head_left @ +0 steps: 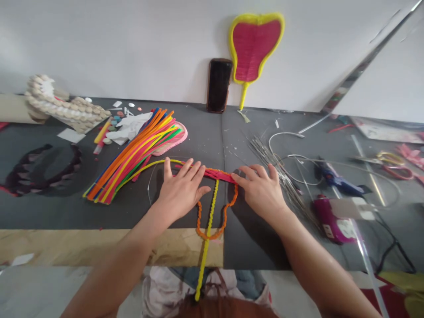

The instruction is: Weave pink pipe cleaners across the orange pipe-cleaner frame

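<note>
Pink pipe cleaners lie in a bundle across the top of an orange twisted pipe-cleaner outline. A yellow twisted stem runs down its middle and past the table's front edge. My left hand rests flat, fingers spread, over the bundle's left part. Beyond its fingers a loose yellow pipe cleaner curves left. At the bundle's right end, my right hand touches the strands with its fingertips, fingers apart and slightly bent. What lies beneath both palms is hidden.
Coloured pipe cleaners lie bunched at left, near a dark braided headband. A phone and a finished pink-yellow fan lean on the wall. Thin wires, a magenta glue gun and scissors lie right.
</note>
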`<state>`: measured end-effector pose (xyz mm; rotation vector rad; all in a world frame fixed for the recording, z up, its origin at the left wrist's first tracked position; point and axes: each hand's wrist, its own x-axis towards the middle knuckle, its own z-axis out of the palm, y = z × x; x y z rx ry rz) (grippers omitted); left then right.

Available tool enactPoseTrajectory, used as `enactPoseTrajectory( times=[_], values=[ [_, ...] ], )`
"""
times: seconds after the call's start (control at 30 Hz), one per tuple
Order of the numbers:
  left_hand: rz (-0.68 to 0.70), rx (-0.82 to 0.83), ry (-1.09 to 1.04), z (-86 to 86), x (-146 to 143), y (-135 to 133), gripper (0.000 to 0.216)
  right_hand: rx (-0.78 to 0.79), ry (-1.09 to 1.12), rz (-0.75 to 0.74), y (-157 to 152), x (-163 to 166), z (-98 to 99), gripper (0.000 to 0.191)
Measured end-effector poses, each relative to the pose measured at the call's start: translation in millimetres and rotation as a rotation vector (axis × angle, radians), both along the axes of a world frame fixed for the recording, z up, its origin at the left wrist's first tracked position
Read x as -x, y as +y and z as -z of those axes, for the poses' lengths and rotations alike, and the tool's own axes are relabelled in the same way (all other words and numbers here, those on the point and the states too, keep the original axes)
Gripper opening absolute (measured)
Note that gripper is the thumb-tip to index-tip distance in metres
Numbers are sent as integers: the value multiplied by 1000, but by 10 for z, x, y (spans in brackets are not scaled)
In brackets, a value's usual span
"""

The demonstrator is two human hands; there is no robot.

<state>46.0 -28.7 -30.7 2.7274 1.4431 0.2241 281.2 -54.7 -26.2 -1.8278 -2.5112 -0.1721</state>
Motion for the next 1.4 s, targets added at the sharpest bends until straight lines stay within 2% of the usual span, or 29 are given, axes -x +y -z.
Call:
enactPoseTrajectory(
  times=[0.2, 0.33, 0.47, 0.6, 0.77, 0.87, 1.03, 1.13, 1.23, 1.3, 1.4],
  values=[
    [5, 8, 45, 23, -23, -88, 54, -84, 165, -46, 22, 51, 42, 29],
    [16, -6, 51, 37, -17, -88, 52, -84, 224, -67, 58, 74, 95, 23],
    [8, -32, 6, 5, -27, -57, 47, -94, 253, -18, 162, 58, 128, 26],
    [-64, -59, -41, -43, -72, -19, 40, -68, 278, 20, 248, 44, 166, 28],
    [-71, -77, -97, -54, -119, 9, 44, -41, 339, -82, 221, 85, 152, 31],
    [-59, -71, -135, -73, -135, 2, 41, -113, 341, -160, 156, 133, 76, 32],
    [-35, -154, -182, -167, -123, -39, 22, -341, 391, -250, 51, 157, -99, 28],
    [-40, -232, -226, -218, -98, -66, 19, -492, 566, -192, 9, 92, -149, 29],
    [-46, -276, -255, -241, -79, -76, 17, -567, 844, -50, 7, -13, -117, 32],
    [-51, -287, -261, -240, -68, -68, 16, -515, 1107, 92, 38, -79, -75, 29],
    [-82, -296, -293, -219, -39, -31, 16, -302, 1556, 304, 114, -139, -28, 31]
  ],
)
